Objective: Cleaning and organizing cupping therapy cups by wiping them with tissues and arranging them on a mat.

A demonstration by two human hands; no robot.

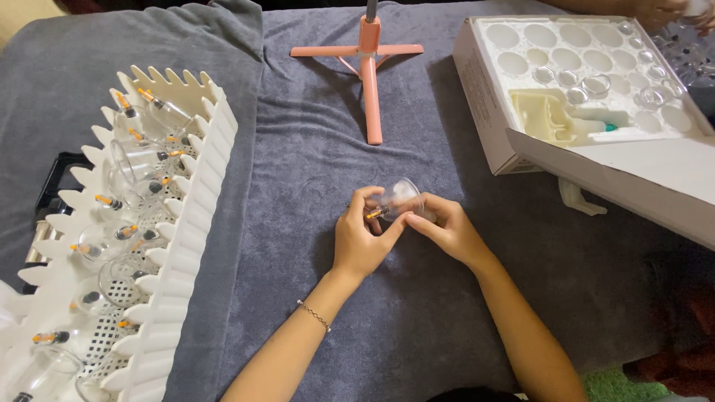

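Grey towel cloth covers the whole surface seen from the head camera, with both forearms reaching in from the bottom edge.

At the centre of the frame the left hand and the right hand meet around a small clear cup with an orange-tipped valve. The cup is held just above the cloth, between the two hands. Its long axis runs from the valve at lower left to the open mouth at upper right. The left fingers curl over and pinch the valve end; the right fingers are pressed against the cup's body from the right. Both hands touch it, the left nearer the valve.

At the left edge sits a white basket with a scalloped rim, holding more clear cups. A pink tripod stand rests at top centre. At upper right lies an open white box with round moulded pockets, some holding cups; another person's hand shows at the top right corner.
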